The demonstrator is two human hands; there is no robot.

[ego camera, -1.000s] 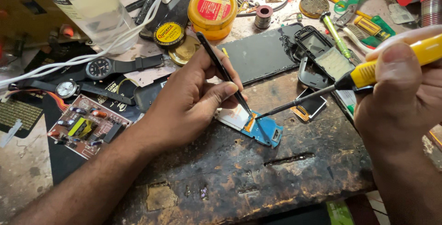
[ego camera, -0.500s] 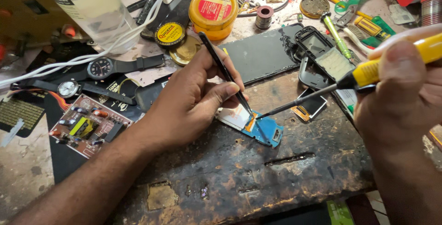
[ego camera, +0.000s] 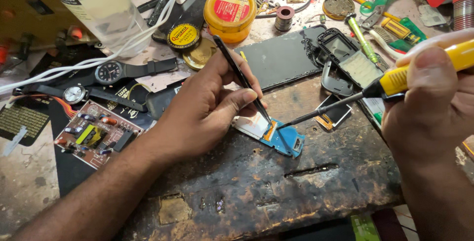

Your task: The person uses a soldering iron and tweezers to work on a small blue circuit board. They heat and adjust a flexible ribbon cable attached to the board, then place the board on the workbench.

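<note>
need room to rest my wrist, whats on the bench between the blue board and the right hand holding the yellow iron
In the head view, the soldering iron's dark shaft spans that stretch from the right hand to the blue circuit board, passing above a small screen module.

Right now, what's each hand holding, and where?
Left hand: black tweezers, pinched mid-shaft. Right hand: soldering iron, gripped on its yellow handle.

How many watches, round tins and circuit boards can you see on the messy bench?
Wristwatches: 2, a black-faced one and a white-faced one
Round tins or tubs: 3, an orange tub, a black and yellow tin and a dark tin
Circuit boards: 2, a brown one and a blue one
Total: 7
</note>
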